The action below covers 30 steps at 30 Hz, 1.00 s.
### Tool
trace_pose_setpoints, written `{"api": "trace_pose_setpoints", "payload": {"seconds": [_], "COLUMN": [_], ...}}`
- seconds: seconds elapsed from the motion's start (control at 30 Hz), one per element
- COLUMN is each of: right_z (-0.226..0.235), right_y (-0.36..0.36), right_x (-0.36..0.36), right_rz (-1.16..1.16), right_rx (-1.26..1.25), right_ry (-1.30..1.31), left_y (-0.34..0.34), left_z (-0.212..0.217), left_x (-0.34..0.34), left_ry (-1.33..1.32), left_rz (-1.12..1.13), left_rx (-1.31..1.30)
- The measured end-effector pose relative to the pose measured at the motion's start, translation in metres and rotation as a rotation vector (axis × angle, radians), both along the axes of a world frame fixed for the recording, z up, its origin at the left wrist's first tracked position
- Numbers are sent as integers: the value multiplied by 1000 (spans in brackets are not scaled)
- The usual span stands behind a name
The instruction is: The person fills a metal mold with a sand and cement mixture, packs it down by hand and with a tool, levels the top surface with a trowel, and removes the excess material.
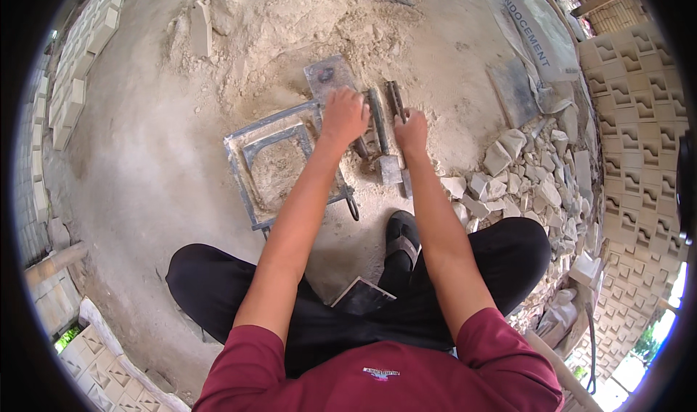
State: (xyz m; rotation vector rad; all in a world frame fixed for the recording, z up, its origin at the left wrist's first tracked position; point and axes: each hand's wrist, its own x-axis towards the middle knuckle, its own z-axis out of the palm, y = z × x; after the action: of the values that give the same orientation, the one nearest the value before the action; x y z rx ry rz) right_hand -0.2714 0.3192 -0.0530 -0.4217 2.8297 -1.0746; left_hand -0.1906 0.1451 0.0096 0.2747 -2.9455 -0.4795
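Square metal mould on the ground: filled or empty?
Partly filled. The metal mould lies flat on the ground with a layer of sandy mix inside its inner frame; the left hand rests at its far corner.

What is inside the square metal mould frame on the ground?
The square metal mould frame holds a smaller inner metal frame and pale sandy mix over its floor. The person's left forearm crosses its right side, so that edge and anything beneath the arm cannot be seen.
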Motion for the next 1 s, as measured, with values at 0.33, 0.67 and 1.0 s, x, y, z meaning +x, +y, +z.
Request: {"api": "trace_pose_setpoints", "payload": {"seconds": [0.33,0.67,1.0], "right_z": [8,-10,177], "right_y": [0,15,-43], "right_x": [31,11,28], "right_rz": [-21,322,161], "right_rx": [245,-174,-382], "right_ry": [-24,240,308], "left_y": [29,-14,-75], "left_z": [-8,44,58], "left_x": [49,91,201], "left_ry": [-138,268,570], "left_rz": [-2,126,581], "left_rx": [87,88,210]}}
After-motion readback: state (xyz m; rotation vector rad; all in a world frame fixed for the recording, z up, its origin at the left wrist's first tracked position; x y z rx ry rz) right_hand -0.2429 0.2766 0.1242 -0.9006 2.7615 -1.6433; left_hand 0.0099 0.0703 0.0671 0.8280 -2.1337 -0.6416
